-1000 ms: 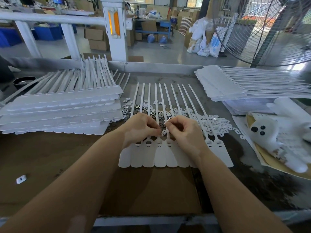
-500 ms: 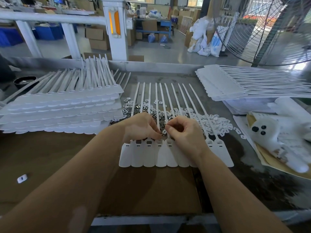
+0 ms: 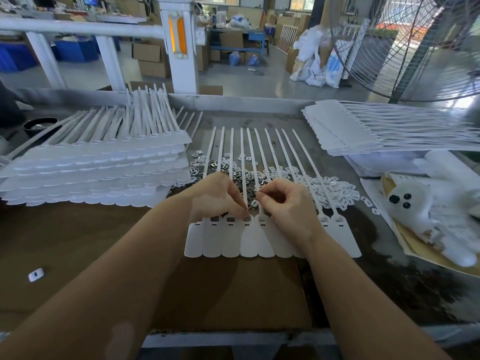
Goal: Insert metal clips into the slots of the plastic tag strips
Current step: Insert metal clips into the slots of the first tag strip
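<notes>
A joined strip of white plastic tags [image 3: 249, 240] lies flat on a sheet of brown cardboard [image 3: 228, 294] at the middle of the worktable, directly under both hands, its broad rounded ends toward the person and its thin tails fanning away. The left hand [image 3: 217, 194] rests on the slotted heads of the left-hand tags, fingers curled down, with its fingertips [image 3: 244, 213] pressing at a slot near the middle of the strip; whether a clip is under them cannot be told. The right hand [image 3: 287, 201] is curled just beside it, thumb and forefinger pinched together above the next tag's head, seemingly on a small clip, though the piece itself is too small to make out. The hands are almost touching. The slots to the left of the fingers look dark and filled, and two at the far right edge show pale. Behind the hands, under the tails, a loose heap of small metal clips [image 3: 324, 188] spreads across the table. A tall stack of tag strips [image 3: 93, 175] sits to the left, another stack of strips [image 3: 358, 128] lies at the right on a clear plastic box [image 3: 384, 162] whose contents are unclear. A single stray clip [image 3: 35, 274] lies on the cardboard at the near left.
</notes>
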A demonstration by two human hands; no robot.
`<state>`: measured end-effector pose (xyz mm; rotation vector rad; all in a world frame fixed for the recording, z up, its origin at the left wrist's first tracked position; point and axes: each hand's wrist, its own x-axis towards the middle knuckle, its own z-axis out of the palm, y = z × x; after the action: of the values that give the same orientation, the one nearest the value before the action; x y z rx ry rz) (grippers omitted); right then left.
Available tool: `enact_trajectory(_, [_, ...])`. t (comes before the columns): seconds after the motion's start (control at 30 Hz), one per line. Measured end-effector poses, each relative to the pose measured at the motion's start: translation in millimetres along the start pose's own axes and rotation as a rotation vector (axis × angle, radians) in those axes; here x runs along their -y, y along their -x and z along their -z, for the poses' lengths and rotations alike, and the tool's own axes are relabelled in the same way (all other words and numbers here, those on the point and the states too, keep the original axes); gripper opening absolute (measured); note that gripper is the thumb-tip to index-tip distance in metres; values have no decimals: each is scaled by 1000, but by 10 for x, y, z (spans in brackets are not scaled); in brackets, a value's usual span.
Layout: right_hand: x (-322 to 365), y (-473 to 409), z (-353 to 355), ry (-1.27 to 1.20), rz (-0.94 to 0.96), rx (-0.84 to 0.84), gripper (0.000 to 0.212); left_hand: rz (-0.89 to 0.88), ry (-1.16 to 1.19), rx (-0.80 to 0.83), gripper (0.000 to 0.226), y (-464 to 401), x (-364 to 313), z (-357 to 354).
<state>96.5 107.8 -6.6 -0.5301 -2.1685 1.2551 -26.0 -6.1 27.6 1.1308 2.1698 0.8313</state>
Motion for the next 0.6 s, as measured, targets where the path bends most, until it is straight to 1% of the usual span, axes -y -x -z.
enact_trajectory(0.23, [13,-1,15,-13,-19,-22,8,20,-26,2,8,9,-21,31])
enact_trajectory(0.4, [29,4,11,-26,-26,-24,11,31,-32,-12,15,6,-46,-11])
enact_trajectory(0.53, [27,9,14,-22,-26,-28,12,35,-26,4,9,9,-52,-8])
enact_trajectory(0.6, [27,3,9,-39,-32,-24,12,17,16,-43,8,27,-31,-29])
